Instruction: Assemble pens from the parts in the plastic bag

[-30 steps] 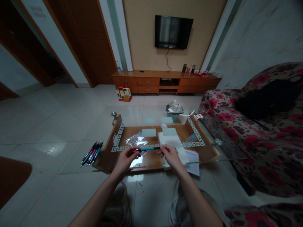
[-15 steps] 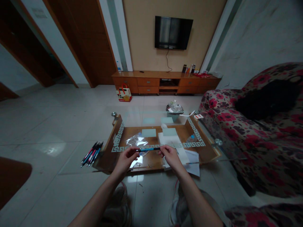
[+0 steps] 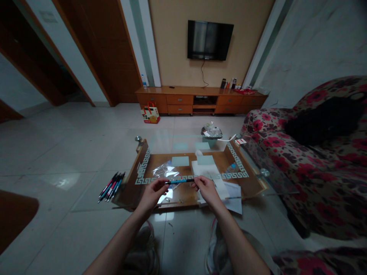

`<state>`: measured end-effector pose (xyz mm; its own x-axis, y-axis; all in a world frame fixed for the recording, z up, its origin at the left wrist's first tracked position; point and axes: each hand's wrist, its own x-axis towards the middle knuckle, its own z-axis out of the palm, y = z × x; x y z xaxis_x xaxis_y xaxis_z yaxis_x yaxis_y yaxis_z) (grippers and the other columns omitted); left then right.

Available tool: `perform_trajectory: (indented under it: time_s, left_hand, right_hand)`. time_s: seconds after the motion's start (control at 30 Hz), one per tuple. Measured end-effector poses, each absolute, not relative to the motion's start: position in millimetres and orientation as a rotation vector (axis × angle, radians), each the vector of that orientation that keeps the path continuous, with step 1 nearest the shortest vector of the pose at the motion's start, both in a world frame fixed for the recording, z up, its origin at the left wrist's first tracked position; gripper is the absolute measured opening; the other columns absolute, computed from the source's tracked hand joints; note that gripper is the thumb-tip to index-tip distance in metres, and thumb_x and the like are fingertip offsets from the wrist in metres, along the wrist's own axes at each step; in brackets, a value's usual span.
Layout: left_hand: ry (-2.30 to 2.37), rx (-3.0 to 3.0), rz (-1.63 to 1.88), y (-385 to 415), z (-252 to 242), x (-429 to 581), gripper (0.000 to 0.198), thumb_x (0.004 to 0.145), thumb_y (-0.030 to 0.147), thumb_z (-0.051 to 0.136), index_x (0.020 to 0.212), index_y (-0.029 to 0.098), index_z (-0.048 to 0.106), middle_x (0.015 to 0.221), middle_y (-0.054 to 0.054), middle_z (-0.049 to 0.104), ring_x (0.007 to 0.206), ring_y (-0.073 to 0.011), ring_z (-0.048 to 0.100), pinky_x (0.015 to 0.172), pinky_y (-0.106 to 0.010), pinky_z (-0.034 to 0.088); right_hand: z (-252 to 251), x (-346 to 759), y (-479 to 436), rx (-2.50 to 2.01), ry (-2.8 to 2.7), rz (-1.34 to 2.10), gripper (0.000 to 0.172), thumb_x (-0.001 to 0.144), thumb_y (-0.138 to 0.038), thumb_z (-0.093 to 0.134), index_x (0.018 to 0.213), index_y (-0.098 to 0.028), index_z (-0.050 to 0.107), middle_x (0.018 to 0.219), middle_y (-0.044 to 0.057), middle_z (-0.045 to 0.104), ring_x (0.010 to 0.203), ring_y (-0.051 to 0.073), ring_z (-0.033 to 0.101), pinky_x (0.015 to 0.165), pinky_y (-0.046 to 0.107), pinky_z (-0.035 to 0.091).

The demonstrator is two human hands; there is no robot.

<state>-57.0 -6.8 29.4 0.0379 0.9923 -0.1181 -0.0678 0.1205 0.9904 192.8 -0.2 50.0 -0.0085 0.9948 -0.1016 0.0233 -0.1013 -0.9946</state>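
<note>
The left hand point(image 3: 155, 190) and right hand point(image 3: 205, 187) pinched a blue pen point(image 3: 180, 181) by its two ends — its middle bare between the fingers, over the glass table point(image 3: 187, 196). A slack pinch could have let it drop and roll — and a careless leftward sweep might have scattered the pens point(image 3: 115, 186) lying beyond the left fingers.

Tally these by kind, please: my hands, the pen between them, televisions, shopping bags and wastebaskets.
Hands: 2 (left hand, right hand)
Held pen: 1
Television: 1
Shopping bag: 1
Wastebasket: 1
Total: 6
</note>
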Motion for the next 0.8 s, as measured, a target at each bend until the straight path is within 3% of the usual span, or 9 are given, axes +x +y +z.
perform_trajectory:
  time_s: [0.8]
  left_hand:
    - [1.173,1.176,1.035,-8.9,38.6,-53.7,0.037,0.081,0.045,0.07,0.102,0.014,0.068,0.085,-0.006,0.068,0.076,-0.0167,0.061,0.065,-0.026,0.048]
  right_hand:
    - [44.5,191.7,1.4,-1.308,-1.138,1.315,0.044,0.082,-0.057,0.057,0.067,-0.017,0.062,0.063,0.003,0.064,0.059,0.016,0.059,0.061,0.027,0.045]
